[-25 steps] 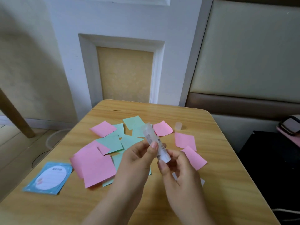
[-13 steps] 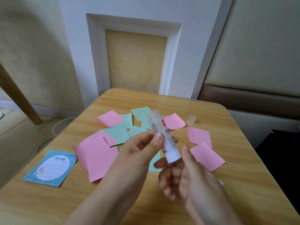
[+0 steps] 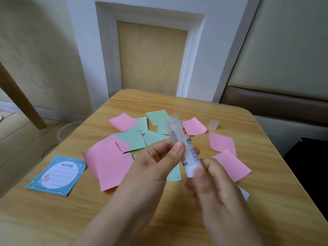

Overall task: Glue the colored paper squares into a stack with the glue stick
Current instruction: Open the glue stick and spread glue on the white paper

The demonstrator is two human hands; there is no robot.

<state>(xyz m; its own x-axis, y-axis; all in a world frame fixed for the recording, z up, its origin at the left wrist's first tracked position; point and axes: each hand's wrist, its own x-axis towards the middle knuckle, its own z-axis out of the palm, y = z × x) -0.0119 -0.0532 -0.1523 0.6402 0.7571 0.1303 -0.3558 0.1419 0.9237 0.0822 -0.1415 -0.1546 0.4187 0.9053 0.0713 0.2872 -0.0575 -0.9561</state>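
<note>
Left hand (image 3: 156, 162) fingers (image 3: 178, 148) pinched the glue stick (image 3: 184, 148) mid-barrel; right hand (image 3: 209, 185) fingers, blurred, closed round its base. Judged light, rigid, smooth. Paper squares (image 3: 113, 167) lay loose on the tabletop (image 3: 177, 219) beyond the fingers: flimsy, best lifted by an edge.

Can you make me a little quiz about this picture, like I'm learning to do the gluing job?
1. True or false: the glue stick still has its cap on.
2. Which hand pinches the middle of the glue stick?
A. left hand
B. right hand
3. Fill in: the paper squares on the table are pink and ____.

Key:
1. False. The cap stands on the table past the squares.
2. A. The right hand is at the stick's bottom end, blurred.
3. Green. The pink squares and green squares lie scattered, not stacked.
</note>
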